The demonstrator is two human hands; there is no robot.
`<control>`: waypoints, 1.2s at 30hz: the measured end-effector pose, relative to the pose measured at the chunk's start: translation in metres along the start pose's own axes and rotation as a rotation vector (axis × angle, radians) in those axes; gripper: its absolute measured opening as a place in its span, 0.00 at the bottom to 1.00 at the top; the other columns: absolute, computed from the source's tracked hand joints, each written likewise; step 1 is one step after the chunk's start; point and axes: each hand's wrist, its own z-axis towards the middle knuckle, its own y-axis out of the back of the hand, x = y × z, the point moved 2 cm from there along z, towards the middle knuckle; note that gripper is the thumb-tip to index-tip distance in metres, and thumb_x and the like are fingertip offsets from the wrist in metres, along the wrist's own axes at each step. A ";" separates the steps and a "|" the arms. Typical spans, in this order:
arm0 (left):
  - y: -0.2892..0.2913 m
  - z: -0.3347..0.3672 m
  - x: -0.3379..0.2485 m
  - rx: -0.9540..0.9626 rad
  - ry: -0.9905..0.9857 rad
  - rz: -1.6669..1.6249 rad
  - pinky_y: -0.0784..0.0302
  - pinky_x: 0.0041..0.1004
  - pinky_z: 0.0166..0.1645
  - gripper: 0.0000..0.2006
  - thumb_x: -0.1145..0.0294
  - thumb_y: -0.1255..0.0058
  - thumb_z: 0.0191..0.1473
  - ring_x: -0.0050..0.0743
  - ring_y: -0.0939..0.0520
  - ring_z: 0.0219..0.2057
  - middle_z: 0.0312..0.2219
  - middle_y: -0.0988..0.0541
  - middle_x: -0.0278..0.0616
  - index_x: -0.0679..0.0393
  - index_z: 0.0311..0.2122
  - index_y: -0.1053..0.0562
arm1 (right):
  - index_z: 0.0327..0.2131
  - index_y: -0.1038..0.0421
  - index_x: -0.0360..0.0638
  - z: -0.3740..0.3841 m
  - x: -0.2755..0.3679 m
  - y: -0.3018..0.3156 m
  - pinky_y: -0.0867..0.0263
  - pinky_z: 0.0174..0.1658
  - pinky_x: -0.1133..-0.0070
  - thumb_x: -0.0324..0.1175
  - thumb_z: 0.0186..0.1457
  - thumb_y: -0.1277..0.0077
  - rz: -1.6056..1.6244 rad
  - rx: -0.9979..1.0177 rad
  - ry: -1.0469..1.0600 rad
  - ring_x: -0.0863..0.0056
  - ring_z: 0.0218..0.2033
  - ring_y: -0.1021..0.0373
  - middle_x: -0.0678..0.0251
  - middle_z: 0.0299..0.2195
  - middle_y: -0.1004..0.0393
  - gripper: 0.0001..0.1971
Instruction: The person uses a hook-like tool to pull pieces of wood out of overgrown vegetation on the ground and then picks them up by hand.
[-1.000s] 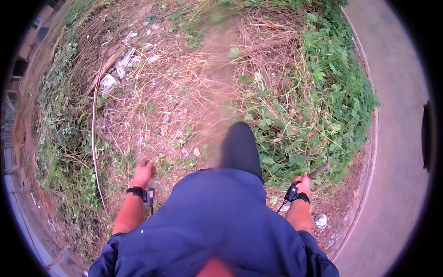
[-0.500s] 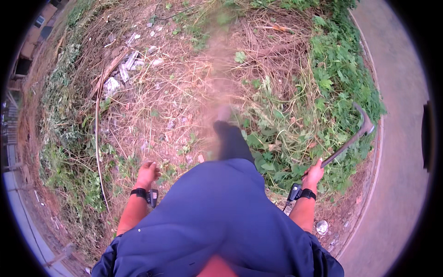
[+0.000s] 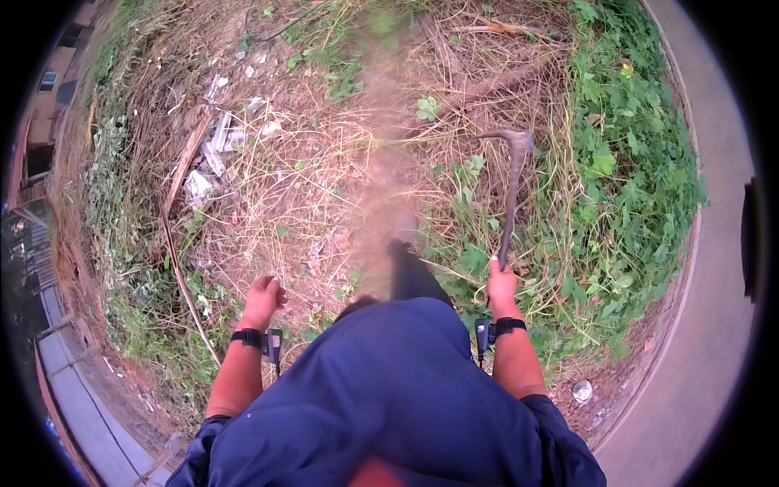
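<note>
Tool [image 3: 513, 187] with long dark shaft and curved grey-brown hooked head, gripped by its shaft in your right hand [image 3: 501, 286], above tangled green-and-straw vines [image 3: 552, 235], your left hand [image 3: 264, 300] loosely curled

paved strip [image 3: 690, 381]: right | white rubble [image 3: 214, 159]: upper left | wooden plank [image 3: 186, 157]: beside rubble

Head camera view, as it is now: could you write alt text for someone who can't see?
A right hand grips a long-handled hooked tool above rough, overgrown ground, while the left hand is loosely curled. Dry stems cover the middle; green leafy plants and a paved path run along the right.
</note>
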 end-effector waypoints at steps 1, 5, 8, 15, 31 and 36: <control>-0.006 0.012 -0.023 0.041 0.026 -0.006 0.30 0.23 0.25 0.17 0.64 0.55 0.59 0.25 0.24 0.22 0.27 0.25 0.40 0.67 0.48 0.34 | 0.27 0.38 0.43 0.000 0.013 -0.012 0.50 0.10 0.78 0.49 0.59 0.53 -0.019 0.042 0.008 0.79 0.07 0.45 0.73 0.12 0.42 0.18; -0.018 0.035 -0.085 0.123 0.045 -0.100 0.30 0.23 0.25 0.16 0.65 0.55 0.59 0.24 0.24 0.22 0.26 0.25 0.39 0.67 0.47 0.33 | 0.27 0.39 0.43 0.013 0.045 -0.048 0.49 0.10 0.79 0.48 0.60 0.54 -0.016 0.188 -0.046 0.80 0.07 0.47 0.74 0.12 0.42 0.18; -0.029 0.059 -0.116 0.149 -0.021 -0.100 0.30 0.22 0.24 0.14 0.65 0.55 0.59 0.21 0.25 0.22 0.26 0.26 0.37 0.65 0.45 0.33 | 0.27 0.39 0.43 0.044 0.060 -0.077 0.48 0.11 0.78 0.48 0.60 0.54 -0.181 0.124 0.149 0.80 0.08 0.45 0.74 0.12 0.42 0.18; -0.053 0.179 -0.157 0.324 -0.032 -0.013 0.29 0.23 0.26 0.15 0.64 0.55 0.59 0.21 0.25 0.21 0.27 0.24 0.38 0.64 0.45 0.31 | 0.31 0.32 0.35 0.080 0.147 -0.136 0.35 0.28 0.65 0.50 0.58 0.55 -0.504 0.000 0.374 0.57 0.23 0.29 0.53 0.22 0.28 0.22; 0.014 0.389 -0.058 0.184 0.397 0.205 0.27 0.24 0.25 0.15 0.65 0.53 0.59 0.26 0.23 0.21 0.27 0.24 0.43 0.66 0.45 0.32 | 0.26 0.34 0.37 0.316 0.297 -0.405 0.44 0.15 0.73 0.43 0.61 0.57 -0.242 0.305 0.022 0.73 0.10 0.39 0.67 0.14 0.35 0.18; 0.006 0.373 -0.065 0.253 0.403 0.179 0.27 0.25 0.25 0.16 0.65 0.53 0.58 0.27 0.23 0.21 0.26 0.23 0.44 0.66 0.45 0.32 | 0.31 0.37 0.43 0.178 0.229 -0.286 0.49 0.14 0.80 0.45 0.61 0.56 -0.160 0.404 -0.122 0.82 0.10 0.45 0.76 0.13 0.41 0.15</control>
